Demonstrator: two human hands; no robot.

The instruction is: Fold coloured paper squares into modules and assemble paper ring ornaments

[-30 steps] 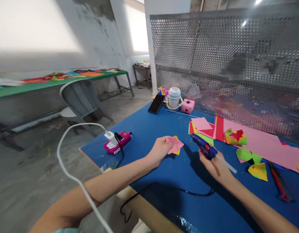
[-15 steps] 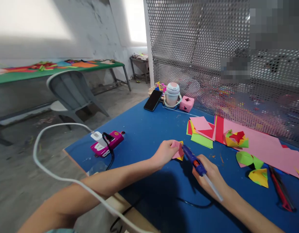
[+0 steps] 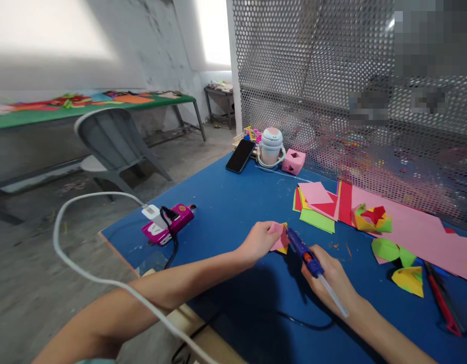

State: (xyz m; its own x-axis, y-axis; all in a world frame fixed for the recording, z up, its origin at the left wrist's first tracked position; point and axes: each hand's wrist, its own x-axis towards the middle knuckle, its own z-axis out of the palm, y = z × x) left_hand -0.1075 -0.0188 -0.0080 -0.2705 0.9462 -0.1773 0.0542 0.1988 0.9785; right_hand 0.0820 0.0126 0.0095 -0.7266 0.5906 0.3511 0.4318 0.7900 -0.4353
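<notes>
The left grip [image 3: 256, 242] is pinching thin, flat pink paper [image 3: 282, 241]. Just beside it, the right grip [image 3: 329, 270] is clasping a smooth, long blue glue gun [image 3: 301, 249].

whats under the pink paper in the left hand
Yellow paper shows beneath the pink paper, peeking out at its top and bottom edges. The pink paper and left hand cover the rest, so the yellow piece's full shape and anything below it cannot be seen.

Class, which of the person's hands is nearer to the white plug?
Left. The left hand, pinching pink paper, is to the right of the white plug; the right hand, holding the glue gun, is farther right.
</notes>
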